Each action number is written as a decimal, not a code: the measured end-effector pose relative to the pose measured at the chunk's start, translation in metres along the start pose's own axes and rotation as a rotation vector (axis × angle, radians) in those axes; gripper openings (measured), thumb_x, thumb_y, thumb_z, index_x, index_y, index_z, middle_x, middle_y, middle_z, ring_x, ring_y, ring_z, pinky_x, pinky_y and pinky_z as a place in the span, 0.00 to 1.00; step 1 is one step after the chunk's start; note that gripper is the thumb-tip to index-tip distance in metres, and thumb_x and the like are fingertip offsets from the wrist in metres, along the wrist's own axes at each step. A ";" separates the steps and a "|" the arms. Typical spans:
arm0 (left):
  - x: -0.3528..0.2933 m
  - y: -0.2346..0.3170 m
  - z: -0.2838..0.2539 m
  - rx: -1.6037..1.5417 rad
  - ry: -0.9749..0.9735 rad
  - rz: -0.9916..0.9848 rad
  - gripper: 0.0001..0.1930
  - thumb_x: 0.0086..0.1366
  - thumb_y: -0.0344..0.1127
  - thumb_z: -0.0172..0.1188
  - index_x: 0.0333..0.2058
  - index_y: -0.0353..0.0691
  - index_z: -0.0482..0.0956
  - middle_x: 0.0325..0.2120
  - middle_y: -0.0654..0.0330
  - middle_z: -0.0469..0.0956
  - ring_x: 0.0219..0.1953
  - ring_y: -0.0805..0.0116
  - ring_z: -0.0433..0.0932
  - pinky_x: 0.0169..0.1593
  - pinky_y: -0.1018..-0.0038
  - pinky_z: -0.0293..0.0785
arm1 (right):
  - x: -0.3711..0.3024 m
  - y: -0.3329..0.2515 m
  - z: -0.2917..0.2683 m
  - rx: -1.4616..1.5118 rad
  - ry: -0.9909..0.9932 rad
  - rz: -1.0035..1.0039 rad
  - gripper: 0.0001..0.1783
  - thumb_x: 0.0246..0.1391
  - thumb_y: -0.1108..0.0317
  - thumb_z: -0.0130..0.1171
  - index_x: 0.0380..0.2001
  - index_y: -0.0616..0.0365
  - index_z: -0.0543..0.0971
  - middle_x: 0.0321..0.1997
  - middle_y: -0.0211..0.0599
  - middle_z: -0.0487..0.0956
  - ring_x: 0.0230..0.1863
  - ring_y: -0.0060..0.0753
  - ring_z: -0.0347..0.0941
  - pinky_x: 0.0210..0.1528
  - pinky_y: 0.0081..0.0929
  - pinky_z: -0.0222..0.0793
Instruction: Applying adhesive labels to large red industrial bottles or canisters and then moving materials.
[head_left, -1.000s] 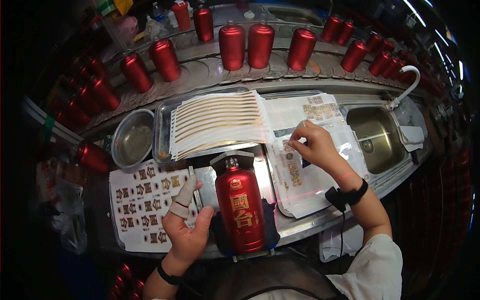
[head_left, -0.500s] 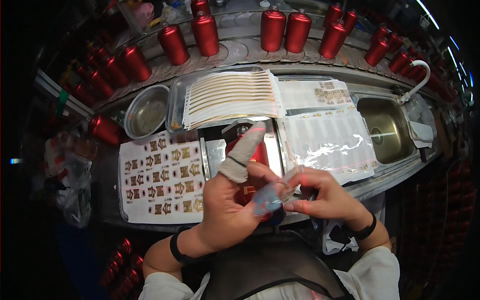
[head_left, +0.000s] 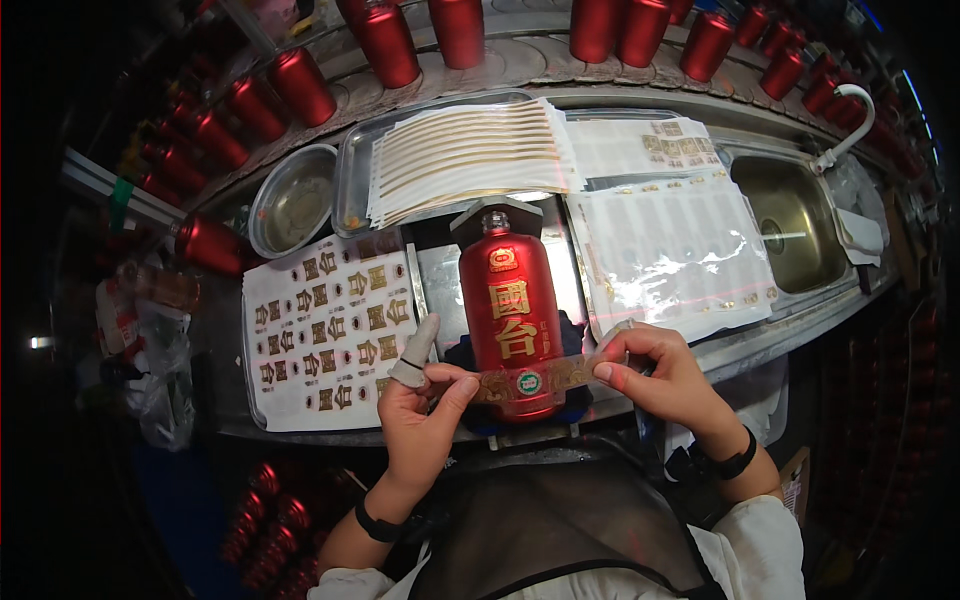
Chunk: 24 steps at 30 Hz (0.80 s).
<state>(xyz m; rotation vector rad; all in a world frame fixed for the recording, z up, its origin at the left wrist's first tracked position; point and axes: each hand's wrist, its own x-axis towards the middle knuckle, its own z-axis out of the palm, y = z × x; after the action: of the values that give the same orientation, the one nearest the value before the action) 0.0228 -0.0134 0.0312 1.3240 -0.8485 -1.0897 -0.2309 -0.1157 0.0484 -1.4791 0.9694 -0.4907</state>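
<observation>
A shiny red bottle (head_left: pixel 507 275) with gold lettering lies on its back in a dark holder (head_left: pixel 462 228), its neck pointing away from me. Across its lower part stretches a thin see-through decal strip (head_left: pixel 556 377) with a gold pattern and a round green emblem. My left hand (head_left: pixel 418 425) pinches the strip's left end between thumb and fingers; a pale cloth finger cover sits on its raised index finger. Pinched in my right hand (head_left: pixel 665 378) is the right end. The strip is over or against the bottle; whether it touches all along I cannot tell.
Left lies a sheet of gold decals (head_left: pixel 330 350); behind the bottle, a tray holds fanned white sheets (head_left: pixel 470 165). Glossy clear sheets (head_left: pixel 670 265) lie right, beside a sink (head_left: pixel 795 225) with a white tap (head_left: pixel 858 105). A metal bowl (head_left: pixel 288 205) stands back left. Red bottles (head_left: pixel 388 48) line a conveyor (head_left: pixel 510 65).
My hands have moved apart and down from a crumpled, folded-looking film above the bottle. The strip is now spread flat between them, and the bottle has come fully into sight.
</observation>
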 end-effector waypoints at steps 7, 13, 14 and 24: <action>0.001 -0.002 -0.004 -0.011 -0.028 -0.029 0.33 0.61 0.21 0.62 0.64 0.27 0.59 0.30 0.64 0.79 0.35 0.82 0.75 0.45 0.82 0.71 | 0.000 0.002 0.008 -0.009 0.022 0.058 0.08 0.54 0.68 0.64 0.29 0.62 0.79 0.31 0.25 0.76 0.28 0.12 0.65 0.31 0.15 0.62; 0.004 -0.004 -0.006 -0.018 -0.027 -0.059 0.33 0.61 0.22 0.62 0.64 0.27 0.60 0.30 0.65 0.79 0.34 0.82 0.74 0.45 0.82 0.71 | 0.005 0.001 0.014 0.034 0.010 0.059 0.08 0.54 0.68 0.63 0.29 0.62 0.79 0.30 0.25 0.76 0.29 0.12 0.65 0.30 0.15 0.62; 0.004 -0.006 -0.006 -0.019 -0.026 -0.060 0.33 0.61 0.22 0.62 0.64 0.27 0.60 0.30 0.65 0.79 0.34 0.82 0.74 0.45 0.82 0.71 | 0.005 0.003 0.015 0.035 0.013 0.050 0.07 0.54 0.69 0.64 0.29 0.62 0.79 0.30 0.25 0.76 0.29 0.12 0.65 0.30 0.15 0.62; 0.008 -0.011 -0.008 0.005 -0.047 -0.042 0.34 0.60 0.20 0.62 0.65 0.32 0.60 0.31 0.64 0.79 0.35 0.80 0.76 0.44 0.81 0.73 | 0.010 0.009 0.020 0.015 0.030 0.091 0.07 0.52 0.69 0.65 0.28 0.62 0.79 0.27 0.26 0.74 0.28 0.14 0.64 0.30 0.16 0.61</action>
<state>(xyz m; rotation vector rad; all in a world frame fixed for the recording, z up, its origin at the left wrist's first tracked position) 0.0313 -0.0177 0.0190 1.3304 -0.8619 -1.1557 -0.2126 -0.1110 0.0339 -1.4107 1.0493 -0.4541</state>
